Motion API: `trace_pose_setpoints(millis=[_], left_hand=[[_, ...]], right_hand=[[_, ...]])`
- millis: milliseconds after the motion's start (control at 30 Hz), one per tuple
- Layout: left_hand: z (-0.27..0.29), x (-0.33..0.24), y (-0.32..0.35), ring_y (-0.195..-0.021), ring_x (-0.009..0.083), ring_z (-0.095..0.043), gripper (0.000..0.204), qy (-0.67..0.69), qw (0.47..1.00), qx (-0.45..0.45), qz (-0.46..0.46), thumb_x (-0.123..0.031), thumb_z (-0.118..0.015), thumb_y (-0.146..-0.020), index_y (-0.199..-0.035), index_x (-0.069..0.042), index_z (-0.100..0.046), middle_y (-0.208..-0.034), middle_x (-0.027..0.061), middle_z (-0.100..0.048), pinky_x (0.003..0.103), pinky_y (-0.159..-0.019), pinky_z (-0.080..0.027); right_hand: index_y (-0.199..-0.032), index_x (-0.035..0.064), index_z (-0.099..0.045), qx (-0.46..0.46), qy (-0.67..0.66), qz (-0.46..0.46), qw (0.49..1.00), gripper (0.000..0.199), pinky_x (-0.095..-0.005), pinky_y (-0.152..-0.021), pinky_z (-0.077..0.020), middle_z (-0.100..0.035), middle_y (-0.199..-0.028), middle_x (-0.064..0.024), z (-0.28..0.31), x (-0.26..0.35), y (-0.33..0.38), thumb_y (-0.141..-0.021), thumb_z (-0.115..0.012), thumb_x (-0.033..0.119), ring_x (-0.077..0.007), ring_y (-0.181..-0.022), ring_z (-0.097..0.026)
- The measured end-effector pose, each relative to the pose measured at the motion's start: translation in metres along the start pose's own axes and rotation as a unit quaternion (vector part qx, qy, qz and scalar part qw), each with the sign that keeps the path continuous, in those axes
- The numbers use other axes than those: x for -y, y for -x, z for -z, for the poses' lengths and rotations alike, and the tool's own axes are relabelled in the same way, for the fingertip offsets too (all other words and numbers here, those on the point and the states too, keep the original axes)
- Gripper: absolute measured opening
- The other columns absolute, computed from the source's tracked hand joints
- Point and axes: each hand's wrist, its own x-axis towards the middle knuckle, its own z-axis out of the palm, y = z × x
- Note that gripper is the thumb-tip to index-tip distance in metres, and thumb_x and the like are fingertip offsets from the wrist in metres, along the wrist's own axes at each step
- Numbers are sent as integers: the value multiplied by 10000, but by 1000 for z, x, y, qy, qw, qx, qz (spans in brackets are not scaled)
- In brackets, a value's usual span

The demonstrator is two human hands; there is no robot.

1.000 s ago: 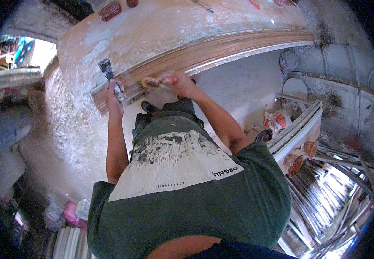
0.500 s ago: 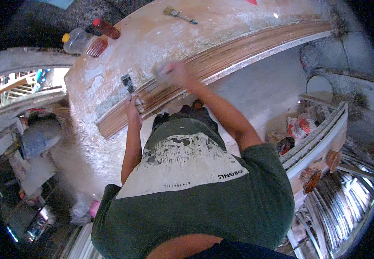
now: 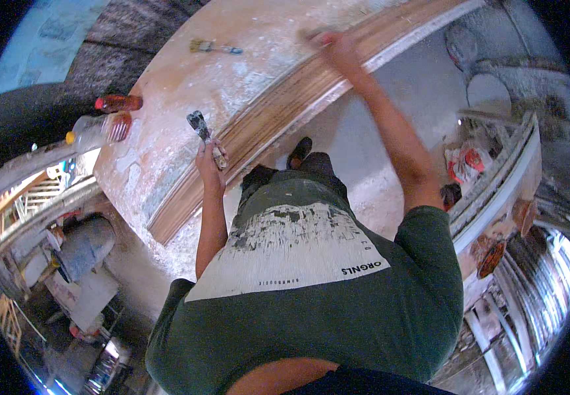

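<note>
My left hand is closed around the handle of a putty knife, whose dark, white-smeared blade points away from me. That hand is beside the near-left part of a long, grooved wooden moulding along the table's edge. My right hand, blurred by motion, is stretched far along the moulding. Its fingers are closed over a small blurred piece at the wood's far side; what it is cannot be made out.
A paintbrush lies on the stained tabletop. At its left edge are a red-capped bottle and a clear, yellow-capped bottle, both with red liquid. A whitish panel leans at the right, near a red-and-white bag.
My right hand has slid away and to the right along the moulding, arm extending. The view has turned, shifting the bottles and brush leftward. The putty knife stays in my left hand.
</note>
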Motion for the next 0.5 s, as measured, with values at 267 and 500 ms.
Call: trace_pose_setpoints(millis=[267,500], left_hand=[[-76,4,-44,-570,111,-546,315,-54,997,47,-10,-171,-533,-898,-1188,-49,-550,-762,27,-569,235,-471,-463],[-150,28,-87,-558,121,-540,312,-16,997,81,10,-190,-545,-890,-1172,-57,-555,-749,35,-567,246,-460,-467]], right_hand=[[-781,93,-641,96,-262,10,960,232,-355,-687,-491,-650,-779,-70,-70,-53,117,-805,-653,323,-207,-726,-607],[-916,28,-673,-45,9,-41,998,164,-341,-840,-491,-683,-944,-89,87,-147,-5,-882,-547,129,-212,-915,-637]])
